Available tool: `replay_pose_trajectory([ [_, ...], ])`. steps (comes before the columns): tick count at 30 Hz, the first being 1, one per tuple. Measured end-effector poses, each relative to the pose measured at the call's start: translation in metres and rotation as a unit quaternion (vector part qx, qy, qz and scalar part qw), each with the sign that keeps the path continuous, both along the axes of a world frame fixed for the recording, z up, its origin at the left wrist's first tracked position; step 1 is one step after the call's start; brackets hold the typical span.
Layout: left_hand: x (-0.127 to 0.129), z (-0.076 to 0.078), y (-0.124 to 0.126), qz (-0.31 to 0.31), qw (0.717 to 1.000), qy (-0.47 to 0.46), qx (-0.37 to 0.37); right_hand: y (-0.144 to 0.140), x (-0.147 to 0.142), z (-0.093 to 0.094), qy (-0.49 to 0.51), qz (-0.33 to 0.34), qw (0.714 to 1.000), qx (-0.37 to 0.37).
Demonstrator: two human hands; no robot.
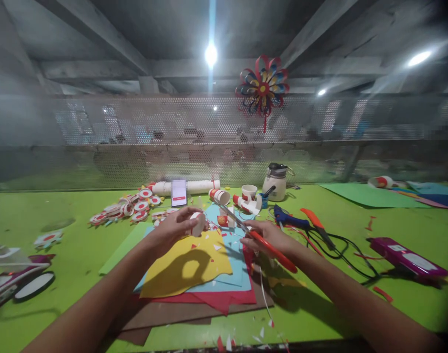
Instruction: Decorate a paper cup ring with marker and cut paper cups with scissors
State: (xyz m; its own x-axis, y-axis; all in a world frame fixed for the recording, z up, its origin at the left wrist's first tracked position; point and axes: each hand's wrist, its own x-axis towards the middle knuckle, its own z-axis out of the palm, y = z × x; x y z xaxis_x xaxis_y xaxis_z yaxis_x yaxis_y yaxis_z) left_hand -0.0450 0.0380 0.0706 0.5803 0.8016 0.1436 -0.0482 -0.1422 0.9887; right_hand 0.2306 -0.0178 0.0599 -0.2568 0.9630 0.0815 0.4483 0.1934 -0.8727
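Note:
My left hand [176, 226] holds a small white and red paper cup [199, 223] above a stack of coloured paper sheets [194, 267], yellow on top of blue, red and brown. My right hand [270, 235] grips red-handled scissors [261, 240]; their blades point up and left toward the cup, a short gap away. Small paper scraps lie scattered on the sheets.
On the green table [62, 225] lie several cut cup rings [130, 208], a phone [179, 192] propped against a white roll, more cups [248, 196], a white jar [276, 180], a blue glue gun [290, 220], an orange cutter [315, 220], cables and a purple box [408, 257]. A paper pinwheel [262, 88] hangs on the mesh wall.

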Motion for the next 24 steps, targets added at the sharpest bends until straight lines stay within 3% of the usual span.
replay_pose_trajectory([
  [6, 0.013, 0.007, -0.012, 0.018, 0.999, -0.034, 0.035, -0.007, -0.006, 0.013, 0.049, 0.038, 0.997, -0.049],
  [16, 0.029, -0.001, -0.021, -0.02, 0.998, -0.01, 0.058, -0.021, -0.019, 0.008, 0.134, 0.081, 0.984, -0.084],
  [24, 0.033, -0.014, -0.018, -0.024, 0.994, 0.097, 0.041, -0.019, -0.008, 0.004, 0.196, 0.024, 0.978, -0.063],
])
